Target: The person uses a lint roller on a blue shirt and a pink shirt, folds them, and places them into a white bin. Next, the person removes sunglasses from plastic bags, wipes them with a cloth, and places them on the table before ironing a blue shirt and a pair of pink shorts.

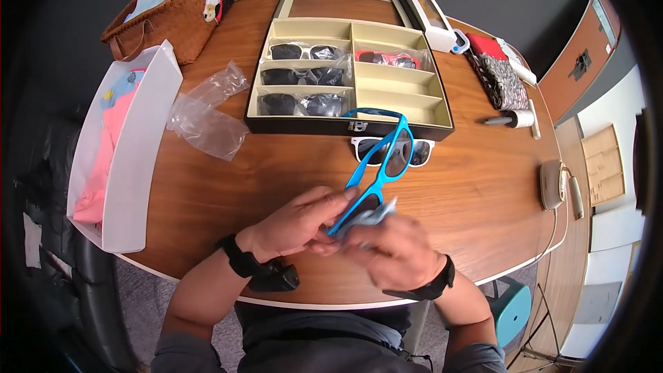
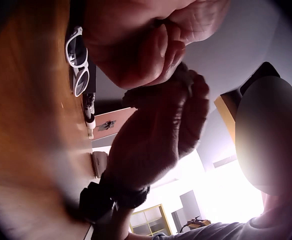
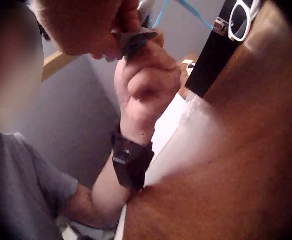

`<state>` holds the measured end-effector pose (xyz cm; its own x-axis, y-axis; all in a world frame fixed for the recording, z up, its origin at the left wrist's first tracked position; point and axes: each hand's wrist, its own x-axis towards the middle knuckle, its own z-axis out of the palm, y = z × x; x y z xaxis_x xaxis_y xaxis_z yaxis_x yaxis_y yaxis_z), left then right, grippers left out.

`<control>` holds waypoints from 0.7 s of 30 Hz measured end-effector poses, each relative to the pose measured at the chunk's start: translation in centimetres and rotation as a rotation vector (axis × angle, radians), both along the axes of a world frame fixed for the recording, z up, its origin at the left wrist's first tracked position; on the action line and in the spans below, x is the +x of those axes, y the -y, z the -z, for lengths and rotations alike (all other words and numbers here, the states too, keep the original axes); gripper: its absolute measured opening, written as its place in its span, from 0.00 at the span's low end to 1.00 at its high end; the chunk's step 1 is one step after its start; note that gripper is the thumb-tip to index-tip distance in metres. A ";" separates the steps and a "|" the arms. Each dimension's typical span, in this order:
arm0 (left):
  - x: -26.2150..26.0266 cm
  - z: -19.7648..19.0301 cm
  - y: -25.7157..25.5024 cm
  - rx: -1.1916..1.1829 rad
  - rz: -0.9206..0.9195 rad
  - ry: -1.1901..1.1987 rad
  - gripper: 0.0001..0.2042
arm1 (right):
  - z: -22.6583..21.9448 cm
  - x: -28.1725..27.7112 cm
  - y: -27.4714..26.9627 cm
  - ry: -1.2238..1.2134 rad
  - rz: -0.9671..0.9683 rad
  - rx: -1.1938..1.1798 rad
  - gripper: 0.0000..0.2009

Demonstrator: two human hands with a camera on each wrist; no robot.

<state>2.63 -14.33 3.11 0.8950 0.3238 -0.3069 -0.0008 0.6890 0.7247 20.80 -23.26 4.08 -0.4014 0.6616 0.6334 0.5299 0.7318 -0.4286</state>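
Blue-framed sunglasses stand tilted above the table's front half, one lens end low between the hands. The left hand grips that lower end with thumb and fingers. Pinched in the right hand is a grey-blue cloth, held against the lower lens, partly covering it. In the right wrist view the cloth lies between the left hand and the right hand. The left wrist view shows the right hand touching or close to the left hand; the glasses are hidden there.
Behind the hands lie white sunglasses and an open display case holding several bagged sunglasses. Clear plastic bags and a white bin are at the left, a brown basket behind. A lint roller and a beige device lie right.
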 end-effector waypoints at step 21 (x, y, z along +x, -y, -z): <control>-0.5 0.4 -0.9 0.320 0.299 0.036 0.25 | 1.2 1.2 0.3 -0.283 0.451 0.243 0.14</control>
<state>2.14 -13.40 2.72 0.9720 0.1225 -0.2003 0.1357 0.4031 0.9050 21.96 -23.53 2.92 0.0936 0.5500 0.8299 0.7012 0.5554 -0.4471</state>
